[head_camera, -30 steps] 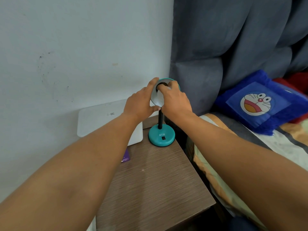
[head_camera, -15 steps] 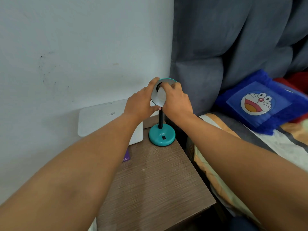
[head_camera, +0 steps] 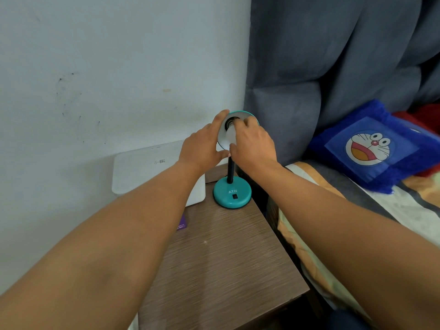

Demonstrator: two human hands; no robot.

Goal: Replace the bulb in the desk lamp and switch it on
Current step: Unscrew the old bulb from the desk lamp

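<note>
Lamp (head_camera: 232,194) count: one, with one bulb (head_camera: 230,136); left hand (head_camera: 202,146) clasps its shade (head_camera: 247,114), right hand (head_camera: 253,145) pinches the bulb.

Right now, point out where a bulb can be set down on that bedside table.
The near half of the wooden table top, in front of the teal lamp base and right of the purple card, is bare. The far end is crowded: lamp base, white box against the wall, both hands at the shade.
</note>
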